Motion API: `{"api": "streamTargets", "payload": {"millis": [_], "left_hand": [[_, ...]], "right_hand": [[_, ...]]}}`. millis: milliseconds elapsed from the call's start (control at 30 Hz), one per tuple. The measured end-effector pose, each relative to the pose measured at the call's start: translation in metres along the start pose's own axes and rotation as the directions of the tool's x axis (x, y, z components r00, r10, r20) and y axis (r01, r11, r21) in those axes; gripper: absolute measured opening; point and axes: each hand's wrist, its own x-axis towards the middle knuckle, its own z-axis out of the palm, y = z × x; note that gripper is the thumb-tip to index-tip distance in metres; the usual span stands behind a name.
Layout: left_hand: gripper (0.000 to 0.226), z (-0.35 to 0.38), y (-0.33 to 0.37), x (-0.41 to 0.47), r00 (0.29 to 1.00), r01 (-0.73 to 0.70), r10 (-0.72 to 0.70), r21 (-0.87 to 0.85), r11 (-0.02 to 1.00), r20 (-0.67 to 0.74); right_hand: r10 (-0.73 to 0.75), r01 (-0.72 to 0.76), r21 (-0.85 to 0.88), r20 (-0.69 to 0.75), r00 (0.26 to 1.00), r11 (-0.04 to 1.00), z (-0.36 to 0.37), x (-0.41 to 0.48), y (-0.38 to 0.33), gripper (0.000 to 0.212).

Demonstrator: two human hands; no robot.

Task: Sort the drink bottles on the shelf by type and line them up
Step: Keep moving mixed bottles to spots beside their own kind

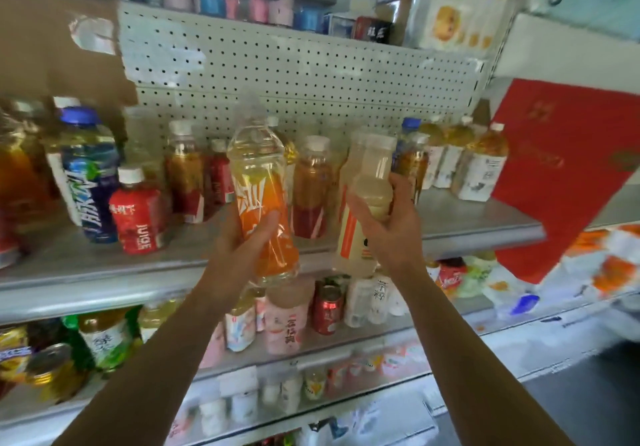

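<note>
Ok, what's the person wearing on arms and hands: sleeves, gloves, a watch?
Nothing visible. The left forearm and right forearm are bare down to the frame edge, no sleeves. The left hand and right hand are ungloved; no watch, band or ring shows.

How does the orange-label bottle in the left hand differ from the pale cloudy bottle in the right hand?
The orange-label bottle holds clear yellowish liquid; the pale cloudy bottle looks milky. The orange-label bottle narrows to a slim neck; the pale cloudy bottle has a wide one. Both are gripped, roughly upright.
</note>
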Motion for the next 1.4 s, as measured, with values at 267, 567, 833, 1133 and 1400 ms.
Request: {"api": "streamTargets", "payload": {"millis": [267,567,833,1133,1400], "left_hand": [[0.056,0.067,-0.021,0.021,1.0,0.009,-0.009,0.008,1.0,-0.02],[0.038,0.07,-0.027,0.034,0.997,-0.008,0.008,-0.007,1.0,-0.08],[0.033,0.06,-0.027,0.033,0.989,0.014,-0.017,-0.02,1.0,-0.145],[0.047,0.046,-0.025,0.032,0.978,0.0,-0.001,-0.005,1.0,-0.209],[0.057,0.041,-0.026,0.032,0.971,0.027,-0.025,0.007,1.0,-0.237]], "right_hand": [[-0.01,0.01,-0.041,-0.002,1.0,0.999,-0.048,0.032,0.042,0.045],[-0.014,0.018,-0.1,0.041,0.999,0.995,-0.06,0.056,0.064,0.05],[0.101,-0.061,-0.21,0.189,0.977,0.976,-0.036,0.091,0.068,0.054],[0.097,-0.067,-0.256,0.107,0.99,0.964,-0.02,0.106,0.072,0.079],[0.016,0.018,-0.326,0.103,0.995,0.945,-0.014,0.1,0.079,0.066]]}}
